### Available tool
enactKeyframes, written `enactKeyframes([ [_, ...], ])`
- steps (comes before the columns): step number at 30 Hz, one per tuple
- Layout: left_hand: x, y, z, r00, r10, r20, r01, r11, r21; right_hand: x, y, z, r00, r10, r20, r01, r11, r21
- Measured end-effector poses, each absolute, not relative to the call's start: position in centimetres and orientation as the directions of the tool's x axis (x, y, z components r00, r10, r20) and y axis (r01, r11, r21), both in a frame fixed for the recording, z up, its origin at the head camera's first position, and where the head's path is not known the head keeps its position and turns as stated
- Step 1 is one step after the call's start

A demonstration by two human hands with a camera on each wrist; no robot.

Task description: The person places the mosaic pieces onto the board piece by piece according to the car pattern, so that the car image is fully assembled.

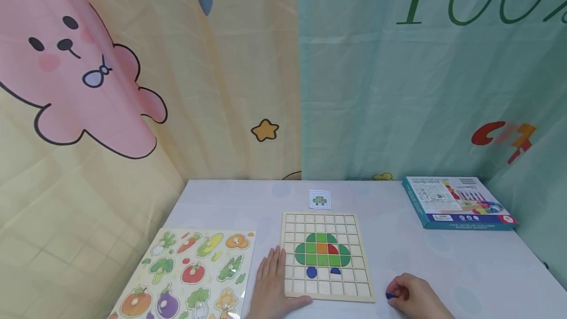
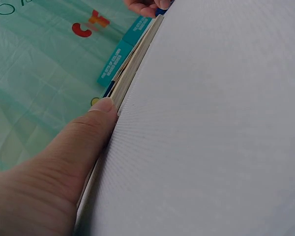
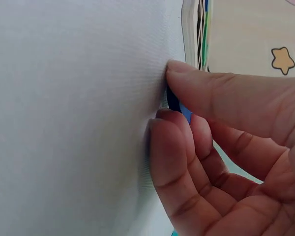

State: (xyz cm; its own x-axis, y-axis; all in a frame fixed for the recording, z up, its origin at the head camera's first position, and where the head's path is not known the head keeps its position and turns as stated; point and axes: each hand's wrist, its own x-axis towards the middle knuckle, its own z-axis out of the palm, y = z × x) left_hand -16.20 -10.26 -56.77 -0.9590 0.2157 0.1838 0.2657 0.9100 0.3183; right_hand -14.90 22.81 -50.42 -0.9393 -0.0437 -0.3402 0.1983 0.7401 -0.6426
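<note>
A wooden grid board [image 1: 328,218] lies on the table with a green, orange and red mosaic [image 1: 323,260] on it. Below the green part sit a blue round [image 1: 312,272], which looks like two half circles, and a single blue half-circle piece [image 1: 335,271]. My left hand [image 1: 272,284] rests along the board's left edge, fingers straight, thumb at the lower edge. To the right of the board, low over the table, my right hand [image 1: 414,294] pinches a small blue piece [image 3: 173,102] between thumb and fingers. Fingers hide most of its shape.
Beyond the board lies a small pattern card [image 1: 320,200] showing a similar figure. A sheet of vegetable pictures [image 1: 177,265] is at the left. At the back right lies a teal-edged game box [image 1: 458,203]. Curtains [image 1: 248,63] stand behind the table.
</note>
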Motion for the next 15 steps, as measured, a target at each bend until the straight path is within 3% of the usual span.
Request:
enactKeyframes([
  [9, -16.2, -10.2, -56.5, -0.961, 0.217, 0.174, 0.264, 0.908, 0.325, -15.1, 22.9, -50.7, -0.91, -0.099, -0.403, 0.206, 0.736, -0.645],
  [15, -16.1, -10.2, -56.5, -0.958, 0.218, 0.184, 0.269, 0.908, 0.323, -15.4, 21.8, -50.0, -0.942, -0.054, -0.33, 0.183, 0.743, -0.643],
])
